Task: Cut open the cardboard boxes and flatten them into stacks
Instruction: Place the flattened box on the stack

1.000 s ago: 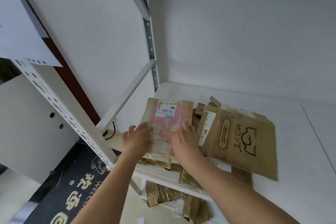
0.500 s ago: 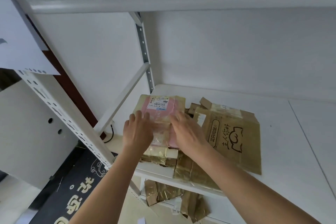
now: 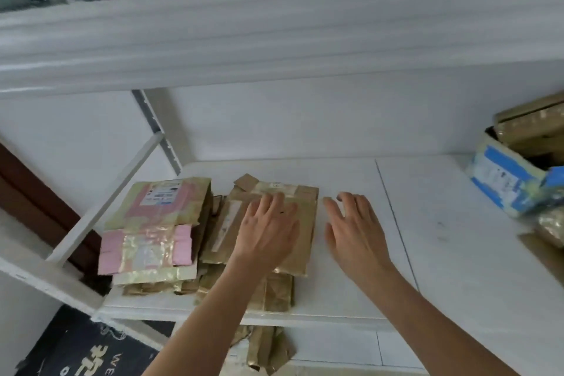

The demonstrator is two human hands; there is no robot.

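a white shelf (image 3: 351, 253) fills the middle and lower right of the frame, with a second white shelf board (image 3: 274, 27) across the top. two stacks of flattened cardboard lie at centre left: a brown flattened box (image 3: 300, 241) tops the right stack, a pink flattened box (image 3: 152, 235) tops the left one just beside it. a blue and white box (image 3: 506, 183) sits at the right edge. the left hand (image 3: 268, 232) lies flat, fingers spread, on the brown box. the right hand (image 3: 354, 229) is spread open over bare shelf beside that stack; whether it touches the shelf is unclear.
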